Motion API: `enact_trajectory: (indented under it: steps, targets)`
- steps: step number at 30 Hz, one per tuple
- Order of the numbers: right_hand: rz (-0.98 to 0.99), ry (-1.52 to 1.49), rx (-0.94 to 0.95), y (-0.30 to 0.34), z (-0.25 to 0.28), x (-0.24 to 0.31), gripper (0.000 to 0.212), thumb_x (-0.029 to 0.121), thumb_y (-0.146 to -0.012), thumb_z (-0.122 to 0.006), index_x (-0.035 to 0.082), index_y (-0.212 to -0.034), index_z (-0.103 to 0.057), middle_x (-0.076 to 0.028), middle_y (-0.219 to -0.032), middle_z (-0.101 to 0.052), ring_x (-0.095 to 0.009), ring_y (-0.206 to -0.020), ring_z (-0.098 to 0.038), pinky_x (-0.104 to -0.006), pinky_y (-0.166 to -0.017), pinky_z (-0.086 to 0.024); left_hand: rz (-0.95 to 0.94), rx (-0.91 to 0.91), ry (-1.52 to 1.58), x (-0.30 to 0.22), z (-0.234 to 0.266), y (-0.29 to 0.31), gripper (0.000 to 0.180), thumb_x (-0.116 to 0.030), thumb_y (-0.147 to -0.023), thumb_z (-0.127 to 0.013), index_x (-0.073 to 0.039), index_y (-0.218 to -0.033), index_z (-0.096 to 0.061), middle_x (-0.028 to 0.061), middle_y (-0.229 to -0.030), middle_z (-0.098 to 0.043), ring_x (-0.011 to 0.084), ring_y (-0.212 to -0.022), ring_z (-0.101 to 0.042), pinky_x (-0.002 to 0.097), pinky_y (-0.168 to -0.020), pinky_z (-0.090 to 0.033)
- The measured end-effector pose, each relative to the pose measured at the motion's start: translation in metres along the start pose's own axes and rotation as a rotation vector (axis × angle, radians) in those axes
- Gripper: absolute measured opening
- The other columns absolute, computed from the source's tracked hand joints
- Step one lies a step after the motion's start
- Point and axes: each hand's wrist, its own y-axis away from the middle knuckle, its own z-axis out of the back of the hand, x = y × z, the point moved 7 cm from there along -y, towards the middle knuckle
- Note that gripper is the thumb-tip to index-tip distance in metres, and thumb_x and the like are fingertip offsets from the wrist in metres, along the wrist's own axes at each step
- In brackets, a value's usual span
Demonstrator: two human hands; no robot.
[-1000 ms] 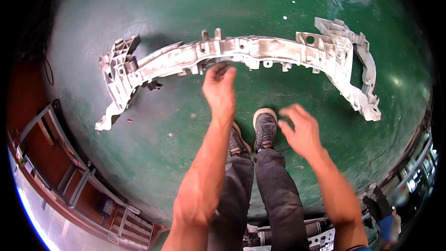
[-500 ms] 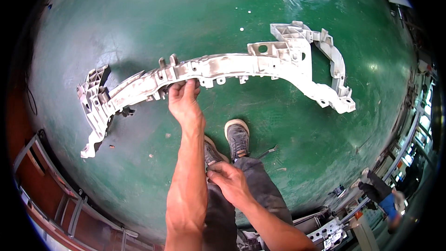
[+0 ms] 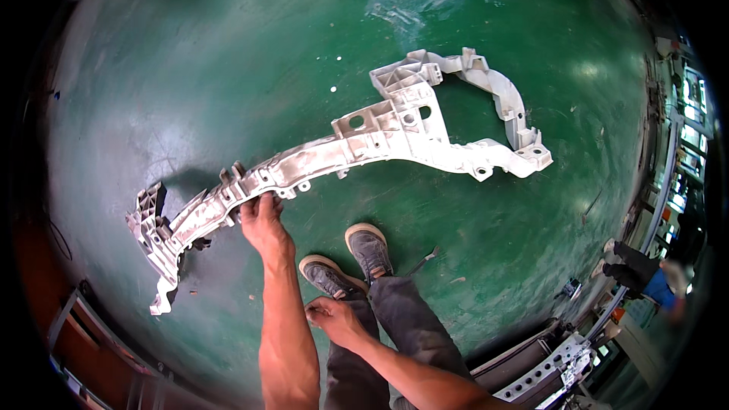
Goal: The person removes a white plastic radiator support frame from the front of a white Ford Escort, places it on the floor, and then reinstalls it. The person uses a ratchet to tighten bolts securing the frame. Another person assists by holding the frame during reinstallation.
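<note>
A long, curved, off-white cast frame point(image 3: 326, 158), shaped like a car's front-end carrier, stretches across the view above the green floor. Ribbed brackets stand at its left end, and a loop-shaped arm forms its right end. My left hand point(image 3: 262, 222) is closed on the near edge of the beam, left of its middle; the fingertips are partly hidden under it. Lower down, in front of my legs, my right hand point(image 3: 334, 320) is closed with curled fingers, apart from the frame. What it pinches, if anything, is too small to make out.
My shoes point(image 3: 370, 249) stand on the green floor point(image 3: 486, 243) just below the frame. Beside them lies a thin tool-like piece point(image 3: 427, 258). Metal racking point(image 3: 72, 311) lines the lower left. At right are another person point(image 3: 642, 277) and a perforated metal part point(image 3: 543, 368).
The frame now sits more slanted in view, its left end lower and its right end farther left. My left hand keeps its hold, and both hands appear lower and farther left.
</note>
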Motion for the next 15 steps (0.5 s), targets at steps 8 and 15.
enact_trajectory:
  steps: [8,15]
  targets:
    - [0.018,-0.047,-0.012,-0.006,0.002,0.013,0.020,0.018,-0.094,-0.062,0.000,-0.102,-0.066,-0.008,-0.076,-0.066,-0.017,-0.069,-0.061,-0.0320,-0.067,-0.049,-0.071,-0.084,-0.211,-0.003,-0.003,0.000,0.015,-0.015,-0.096,-0.062,-0.001,-0.099,-0.065,0.0025,-0.082,-0.066,0.0094,-0.070,-0.058,0.0244,-0.063,-0.045]
    - [0.032,-0.076,-0.010,-0.008,-0.002,0.023,0.024,0.022,-0.093,-0.061,0.001,-0.104,-0.066,-0.011,-0.080,-0.068,-0.019,-0.072,-0.065,-0.0338,-0.068,-0.051,-0.064,0.102,-0.242,-0.005,0.009,-0.006,0.023,-0.020,-0.100,-0.058,-0.001,-0.112,-0.061,0.0041,-0.098,-0.065,0.0116,-0.080,-0.060,0.0268,-0.070,-0.048]
